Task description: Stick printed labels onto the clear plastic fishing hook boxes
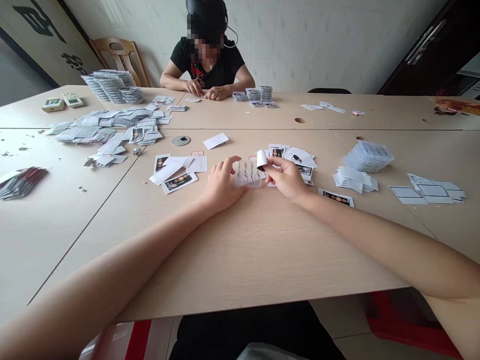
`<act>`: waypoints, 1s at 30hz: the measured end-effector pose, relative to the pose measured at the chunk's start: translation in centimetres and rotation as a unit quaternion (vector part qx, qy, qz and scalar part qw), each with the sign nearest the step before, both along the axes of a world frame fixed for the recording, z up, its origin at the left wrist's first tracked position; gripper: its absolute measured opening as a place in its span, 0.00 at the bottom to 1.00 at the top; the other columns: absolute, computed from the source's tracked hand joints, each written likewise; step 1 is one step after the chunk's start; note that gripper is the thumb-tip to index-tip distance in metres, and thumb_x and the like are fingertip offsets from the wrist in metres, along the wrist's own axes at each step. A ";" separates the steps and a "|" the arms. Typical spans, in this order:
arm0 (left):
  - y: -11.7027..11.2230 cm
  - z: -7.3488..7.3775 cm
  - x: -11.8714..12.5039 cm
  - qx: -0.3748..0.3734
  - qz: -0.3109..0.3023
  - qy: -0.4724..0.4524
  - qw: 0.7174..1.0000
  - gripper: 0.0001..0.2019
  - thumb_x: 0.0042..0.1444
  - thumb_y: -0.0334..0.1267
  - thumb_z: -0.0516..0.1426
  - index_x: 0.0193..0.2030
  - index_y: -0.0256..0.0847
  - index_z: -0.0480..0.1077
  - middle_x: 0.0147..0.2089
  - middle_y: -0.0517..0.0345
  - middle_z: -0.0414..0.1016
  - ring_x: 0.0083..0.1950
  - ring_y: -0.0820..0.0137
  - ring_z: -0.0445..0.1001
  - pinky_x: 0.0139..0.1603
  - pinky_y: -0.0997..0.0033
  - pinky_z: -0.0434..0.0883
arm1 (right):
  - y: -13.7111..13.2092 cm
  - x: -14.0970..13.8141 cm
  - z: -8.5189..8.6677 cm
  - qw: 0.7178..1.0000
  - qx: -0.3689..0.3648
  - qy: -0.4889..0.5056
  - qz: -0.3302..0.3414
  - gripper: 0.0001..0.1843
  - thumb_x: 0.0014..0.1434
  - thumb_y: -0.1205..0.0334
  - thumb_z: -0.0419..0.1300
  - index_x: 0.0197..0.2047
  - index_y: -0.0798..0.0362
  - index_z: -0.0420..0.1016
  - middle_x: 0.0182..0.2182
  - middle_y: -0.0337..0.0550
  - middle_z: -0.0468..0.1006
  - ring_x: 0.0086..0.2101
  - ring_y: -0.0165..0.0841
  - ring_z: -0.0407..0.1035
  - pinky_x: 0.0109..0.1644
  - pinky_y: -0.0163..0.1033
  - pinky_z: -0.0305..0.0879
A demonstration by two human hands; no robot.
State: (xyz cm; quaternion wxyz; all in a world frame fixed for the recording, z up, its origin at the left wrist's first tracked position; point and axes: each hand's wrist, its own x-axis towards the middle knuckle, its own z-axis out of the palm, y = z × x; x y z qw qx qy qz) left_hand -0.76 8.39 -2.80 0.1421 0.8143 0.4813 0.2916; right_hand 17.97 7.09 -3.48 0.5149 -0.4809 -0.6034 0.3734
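"Where is the pack, and what do your hands do?"

"The clear plastic pack (247,176) with small metal hooks (245,171) lies on the surface (262,250) in front of me. My left hand (221,185) is half open, fingers touching it. My right hand (285,177) is closed, pinching a white paper card (261,160)."

"And around it?"

"Printed cards (179,182) lie on both sides. A co-worker (206,65) sits across."
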 end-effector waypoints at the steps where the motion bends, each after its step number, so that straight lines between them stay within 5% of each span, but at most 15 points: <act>1: -0.1 -0.1 0.0 0.009 -0.002 -0.001 1.000 0.31 0.46 0.37 0.61 0.57 0.43 0.56 0.42 0.53 0.65 0.46 0.63 0.65 0.51 0.55 0.63 | 0.3 -0.2 -0.1 1.000 0.007 0.003 -0.005 0.16 0.56 0.49 0.59 0.37 0.54 0.73 0.23 0.35 0.67 0.22 0.26 0.61 0.27 0.33 0.58; 9: -0.1 -0.1 -0.2 -0.024 -0.039 -0.037 0.998 0.31 0.43 0.36 0.61 0.56 0.45 0.55 0.37 0.59 0.65 0.37 0.69 0.67 0.39 0.66 0.66 | 0.4 -0.3 -0.9 0.999 0.017 -0.042 0.010 0.22 0.54 0.42 0.59 0.27 0.54 0.70 0.16 0.35 0.66 0.19 0.27 0.61 0.27 0.35 0.57; 14: -0.2 -0.1 -0.3 -0.023 -0.030 -0.030 0.999 0.32 0.43 0.38 0.62 0.55 0.43 0.55 0.39 0.57 0.65 0.39 0.68 0.67 0.42 0.63 0.66 | -0.3 -0.4 -0.5 0.996 0.042 -0.078 -0.005 0.23 0.56 0.41 0.57 0.23 0.53 0.66 0.15 0.36 0.66 0.19 0.27 0.61 0.27 0.35 0.57; 18: -0.3 0.1 -0.4 0.052 -0.021 -0.066 0.996 0.35 0.39 0.48 0.66 0.53 0.41 0.57 0.47 0.50 0.64 0.47 0.64 0.65 0.49 0.60 0.64 | -0.6 -0.6 -0.6 0.994 0.056 -0.095 -0.014 0.24 0.57 0.41 0.56 0.22 0.53 0.64 0.15 0.36 0.66 0.19 0.28 0.61 0.27 0.35 0.57; 25: -0.7 1.0 0.9 0.044 0.020 -0.155 0.987 0.19 0.47 0.54 0.61 0.31 0.41 0.61 0.33 0.59 0.65 0.38 0.70 0.65 0.39 0.68 0.64 | -0.7 -0.7 -0.6 0.989 0.064 -0.131 -0.017 0.24 0.57 0.40 0.55 0.24 0.53 0.64 0.15 0.35 0.65 0.19 0.27 0.59 0.25 0.35 0.53; 30: -0.5 0.7 0.9 0.020 0.035 -0.167 0.985 0.09 0.51 0.42 0.59 0.28 0.40 0.64 0.31 0.59 0.67 0.34 0.72 0.64 0.36 0.69 0.63 | -0.9 -0.9 -0.6 0.982 0.102 -0.156 -0.028 0.24 0.59 0.43 0.55 0.21 0.53 0.59 0.16 0.36 0.64 0.19 0.27 0.56 0.26 0.35 0.51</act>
